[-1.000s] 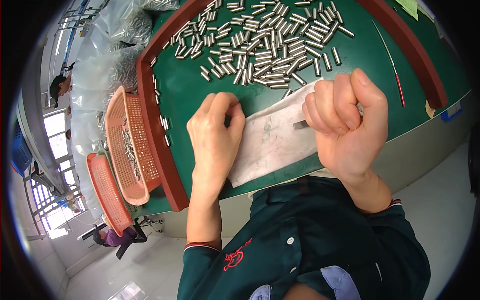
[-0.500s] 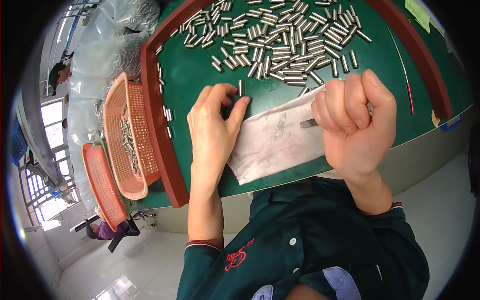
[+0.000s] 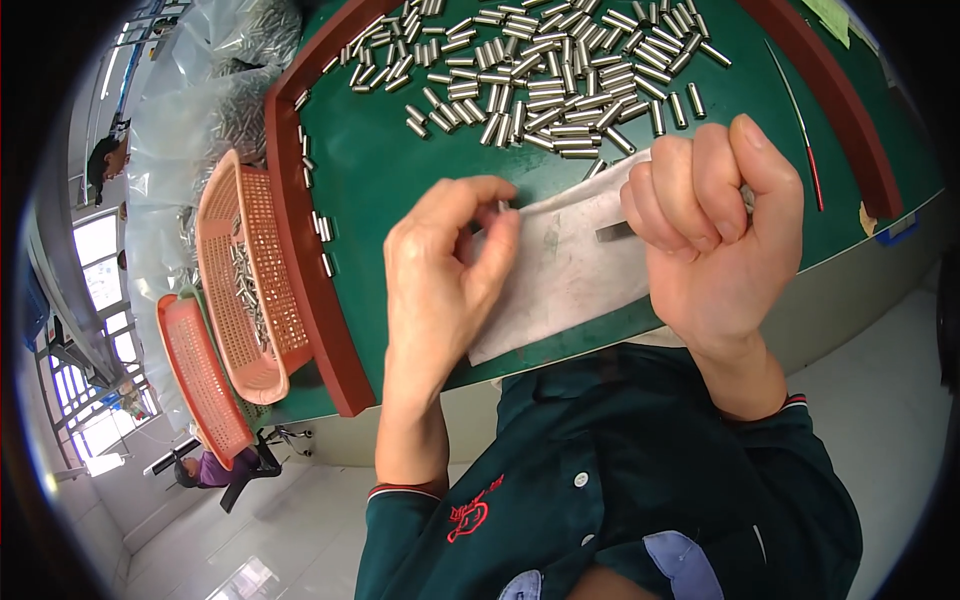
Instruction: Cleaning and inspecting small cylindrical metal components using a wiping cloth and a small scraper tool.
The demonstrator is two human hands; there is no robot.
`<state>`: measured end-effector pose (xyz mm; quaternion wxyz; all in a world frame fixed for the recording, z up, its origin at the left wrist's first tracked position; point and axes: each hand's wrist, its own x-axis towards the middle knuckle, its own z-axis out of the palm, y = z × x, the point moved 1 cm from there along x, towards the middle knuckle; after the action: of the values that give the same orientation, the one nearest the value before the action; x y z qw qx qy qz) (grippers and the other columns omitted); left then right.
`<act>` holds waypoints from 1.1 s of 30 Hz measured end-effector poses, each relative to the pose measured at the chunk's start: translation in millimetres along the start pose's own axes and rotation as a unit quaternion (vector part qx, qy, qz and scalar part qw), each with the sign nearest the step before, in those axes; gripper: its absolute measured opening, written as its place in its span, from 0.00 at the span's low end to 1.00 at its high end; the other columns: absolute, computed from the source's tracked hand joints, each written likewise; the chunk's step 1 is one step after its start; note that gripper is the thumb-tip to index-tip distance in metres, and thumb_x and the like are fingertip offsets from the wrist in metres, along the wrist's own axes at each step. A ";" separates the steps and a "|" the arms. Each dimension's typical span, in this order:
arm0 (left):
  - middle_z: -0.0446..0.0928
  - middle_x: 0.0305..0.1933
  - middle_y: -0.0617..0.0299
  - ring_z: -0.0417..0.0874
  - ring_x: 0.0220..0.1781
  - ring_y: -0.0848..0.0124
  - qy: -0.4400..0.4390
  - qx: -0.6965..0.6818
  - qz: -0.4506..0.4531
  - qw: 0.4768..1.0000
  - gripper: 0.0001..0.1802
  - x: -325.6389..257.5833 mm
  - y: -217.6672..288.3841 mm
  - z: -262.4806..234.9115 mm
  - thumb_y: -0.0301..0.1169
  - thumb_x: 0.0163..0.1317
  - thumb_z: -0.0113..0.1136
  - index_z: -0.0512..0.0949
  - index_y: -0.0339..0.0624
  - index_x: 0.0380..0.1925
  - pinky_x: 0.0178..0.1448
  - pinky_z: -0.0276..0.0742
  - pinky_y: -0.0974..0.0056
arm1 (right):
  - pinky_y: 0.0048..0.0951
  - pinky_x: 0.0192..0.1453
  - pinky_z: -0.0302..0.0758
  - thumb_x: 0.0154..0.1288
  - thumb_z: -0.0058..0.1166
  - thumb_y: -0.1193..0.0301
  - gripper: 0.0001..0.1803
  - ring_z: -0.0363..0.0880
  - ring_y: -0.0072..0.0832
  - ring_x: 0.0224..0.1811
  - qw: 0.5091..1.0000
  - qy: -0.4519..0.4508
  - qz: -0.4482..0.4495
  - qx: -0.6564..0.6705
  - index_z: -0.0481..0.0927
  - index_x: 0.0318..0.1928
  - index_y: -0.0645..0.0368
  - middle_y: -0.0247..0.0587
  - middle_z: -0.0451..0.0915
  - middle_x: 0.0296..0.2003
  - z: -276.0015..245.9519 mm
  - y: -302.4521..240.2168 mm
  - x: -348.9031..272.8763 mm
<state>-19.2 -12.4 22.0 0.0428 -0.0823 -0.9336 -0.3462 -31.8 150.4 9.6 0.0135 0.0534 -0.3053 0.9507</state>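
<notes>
Site: a factory workshop. Evidence: loose metal cylinders [image 3: 546, 84] massed on green desk [image 3: 365, 185], 12 o'clock; plastic basket of small parts [image 3: 281, 265], 9 o'clock; bags of metal parts [image 3: 236, 118], 10 o'clock.

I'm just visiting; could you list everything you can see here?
Tabletop: one, green, centre
Metal cylinders: dozens, silver, mostly on the tabletop
Rails: two, reddish-brown, tabletop's left and right sides
Cloth: one, whitish, near the front edge
Flat metal strip: one, grey, above the cloth
Red-handled tool: one, red and silver, right of the cylinders
Paper: at least one, yellow-green, upper right
Baskets: two clearly seen, peach and red-orange, left
Bags: several, translucent, far left
Other people: at least two, one in purple, background left
Shirt: one, dark green, bottom centre
Left grip: one, bare, cloth's left end, pinching a small silver piece
Right grip: one, bare, cloth's right end, closed around the strip
</notes>
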 end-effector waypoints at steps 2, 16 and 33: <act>0.68 0.18 0.63 0.62 0.15 0.76 -0.023 -0.036 -0.014 0.999 0.08 -8.9 10.1 5.7 0.21 0.44 0.61 0.74 0.37 0.26 0.19 0.59 0.73 | 0.21 0.16 0.44 0.62 0.32 0.67 0.21 0.44 0.16 0.11 1.000 -0.004 -0.005 -0.001 0.51 0.11 0.51 0.25 0.49 0.08 -1.6 0.2 1.7; 0.70 0.24 0.65 0.65 0.18 0.79 -0.008 -0.051 0.040 0.998 0.07 -21.4 -6.0 21.0 0.20 0.42 0.64 0.78 0.37 0.24 0.20 0.58 0.75 | 0.21 0.16 0.44 0.62 0.32 0.68 0.22 0.44 0.15 0.12 0.999 0.010 0.045 -0.003 0.52 0.11 0.54 0.27 0.51 0.08 7.6 15.5 3.3; 0.69 0.23 0.61 0.72 0.20 0.66 -0.010 -0.049 0.037 0.998 0.06 -20.1 -4.1 19.6 0.20 0.40 0.63 0.76 0.37 0.21 0.24 0.68 0.66 | 0.20 0.16 0.44 0.65 0.27 0.65 0.22 0.42 0.16 0.11 0.998 -0.004 0.042 -0.047 0.53 0.12 0.51 0.26 0.51 0.08 9.6 17.2 3.4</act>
<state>-0.7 -5.1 1.7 0.0424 -0.1222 -0.9121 -0.3890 -35.3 130.9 7.7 -0.0253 0.0436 -0.3514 0.9349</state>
